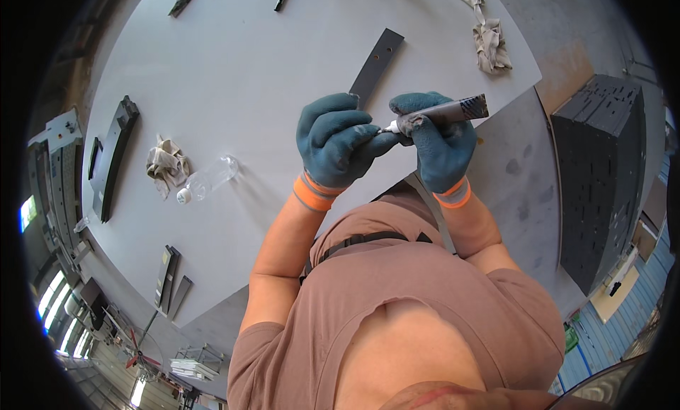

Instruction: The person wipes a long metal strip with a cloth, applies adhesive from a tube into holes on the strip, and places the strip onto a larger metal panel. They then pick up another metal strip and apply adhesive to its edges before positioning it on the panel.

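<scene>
Grey tube (455,111) clasped by right hand (448,146), left hand (337,142) pinching its nozzle (392,127); hard squeezing could make it spurt.

Windows (51,294) glare near the distorted left rim.

Tube (445,113): in right hand (443,142), its nozzle (392,127) toward left hand (334,142). Table (248,70): before and left of the person (418,289). On it: flat bar (377,68), beyond the tube; rag (491,47), far right; bottle (212,179), left; cloth (167,165), just left of bottle; bars (117,158), farther left; strips (167,277), near left. Panel stack (595,190): right of table.
</scene>
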Motion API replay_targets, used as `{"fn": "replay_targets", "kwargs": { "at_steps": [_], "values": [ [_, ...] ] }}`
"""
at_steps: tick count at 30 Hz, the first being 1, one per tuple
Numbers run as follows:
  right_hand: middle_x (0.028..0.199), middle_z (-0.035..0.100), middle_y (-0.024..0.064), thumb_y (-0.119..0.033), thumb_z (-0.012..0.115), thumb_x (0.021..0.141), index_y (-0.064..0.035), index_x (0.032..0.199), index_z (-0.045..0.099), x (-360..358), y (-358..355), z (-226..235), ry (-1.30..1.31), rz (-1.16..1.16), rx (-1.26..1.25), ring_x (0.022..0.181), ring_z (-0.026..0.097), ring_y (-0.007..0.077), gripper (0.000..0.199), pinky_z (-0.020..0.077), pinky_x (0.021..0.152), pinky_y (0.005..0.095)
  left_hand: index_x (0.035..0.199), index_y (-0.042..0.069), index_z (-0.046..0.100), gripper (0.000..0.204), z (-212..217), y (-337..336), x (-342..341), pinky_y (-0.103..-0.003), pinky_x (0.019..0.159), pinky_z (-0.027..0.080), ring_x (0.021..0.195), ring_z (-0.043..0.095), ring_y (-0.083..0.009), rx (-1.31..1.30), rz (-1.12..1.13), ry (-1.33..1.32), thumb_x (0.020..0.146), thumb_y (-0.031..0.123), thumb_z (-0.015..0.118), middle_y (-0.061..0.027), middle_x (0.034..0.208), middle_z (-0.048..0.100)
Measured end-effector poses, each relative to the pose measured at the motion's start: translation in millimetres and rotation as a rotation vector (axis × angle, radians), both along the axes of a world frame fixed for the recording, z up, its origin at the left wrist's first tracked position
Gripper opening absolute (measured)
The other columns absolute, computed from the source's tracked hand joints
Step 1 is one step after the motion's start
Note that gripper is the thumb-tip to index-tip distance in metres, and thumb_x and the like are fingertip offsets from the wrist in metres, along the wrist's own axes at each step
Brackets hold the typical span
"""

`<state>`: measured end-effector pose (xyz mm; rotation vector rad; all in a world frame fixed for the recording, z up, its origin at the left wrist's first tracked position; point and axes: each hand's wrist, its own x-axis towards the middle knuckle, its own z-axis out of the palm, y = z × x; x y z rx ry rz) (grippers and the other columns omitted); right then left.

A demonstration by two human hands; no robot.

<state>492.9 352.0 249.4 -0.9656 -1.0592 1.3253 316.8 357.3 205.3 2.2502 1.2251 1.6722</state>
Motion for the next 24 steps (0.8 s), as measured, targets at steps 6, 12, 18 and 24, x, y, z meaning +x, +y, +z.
{"fn": "replay_targets", "kwargs": {
  "at_steps": [6,12,18,24],
  "values": [
    [0.100,0.072,0.0124,0.002,0.060,0.097,0.0095,0.113,0.070,7.1,4.9,1.9,-0.080,0.102,0.012,0.077,0.064,0.0119,0.020,0.0527,0.065,0.0249,0.100,0.012,0.063,0.044,2.6,0.4,-2.6,-0.038,0.076,0.060,0.096,0.069,-0.0297,0.014,-0.030,0.030,0.071,0.014,0.097,-0.0038,0.097,0.070],
    [0.099,0.075,0.0136,0.009,0.064,0.093,0.0070,0.105,0.071,9.8,11.2,1.0,-0.162,0.160,0.081,0.085,0.070,0.0149,0.014,0.0574,0.074,0.0296,0.096,0.010,0.062,0.042,12.8,-2.6,-3.8,-0.038,0.072,0.058,0.091,0.068,-0.0291,-0.047,-0.049,0.082,0.069,0.007,0.095,-0.0055,0.094,0.067],
    [0.088,0.071,0.0072,0.002,0.063,0.098,0.0051,0.108,0.071,2.8,11.3,-6.7,0.051,0.185,-0.262,0.072,0.062,0.0107,0.013,0.0513,0.064,0.0268,0.092,0.009,0.060,0.041,12.4,-4.8,-4.0,-0.038,0.068,0.056,0.088,0.068,-0.0277,-0.128,-0.071,0.050,0.068,0.002,0.093,-0.0056,0.090,0.066],
    [0.081,0.066,0.0018,-0.010,0.062,0.102,0.0041,0.104,0.071,-3.2,22.4,-13.7,-0.033,0.243,-0.381,0.068,0.056,0.0067,0.017,0.0460,0.060,0.0240,0.089,0.007,0.060,0.036,-4.4,-6.0,2.9,-0.037,0.065,0.056,0.084,0.068,-0.0272,-0.158,-0.075,0.011,0.071,-0.001,0.091,-0.0068,0.092,0.068]
  ]
}}
